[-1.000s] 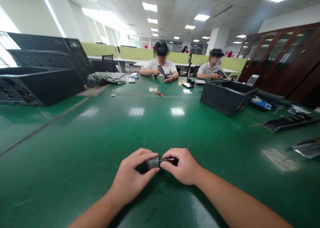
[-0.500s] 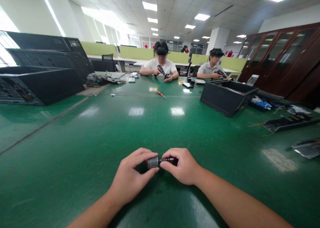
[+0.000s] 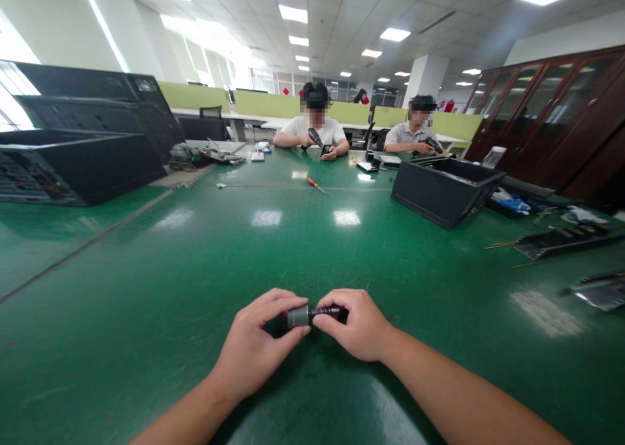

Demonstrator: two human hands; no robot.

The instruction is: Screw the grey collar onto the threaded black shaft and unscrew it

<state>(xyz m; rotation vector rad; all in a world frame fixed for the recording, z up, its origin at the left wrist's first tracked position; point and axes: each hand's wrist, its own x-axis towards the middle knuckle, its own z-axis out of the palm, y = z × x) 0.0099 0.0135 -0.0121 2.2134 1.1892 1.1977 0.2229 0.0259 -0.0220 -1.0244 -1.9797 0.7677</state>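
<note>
Low over the green table (image 3: pixel 312 250), near its front edge, both my hands meet on one small part. My left hand (image 3: pixel 256 344) pinches a short grey cylinder (image 3: pixel 297 316) between thumb and fingers. My right hand (image 3: pixel 356 324) is closed on a thin dark shaft (image 3: pixel 326 312) that sticks out of the cylinder's right end. The rest of the shaft is hidden inside my right fingers.
Black computer cases (image 3: pixel 73 165) stand stacked at the left. A black open case (image 3: pixel 442 188) and loose metal panels (image 3: pixel 561 240) lie at the right. An orange-handled screwdriver (image 3: pixel 315 184) lies mid-table. Two people (image 3: pixel 312 133) sit at the far side holding tools.
</note>
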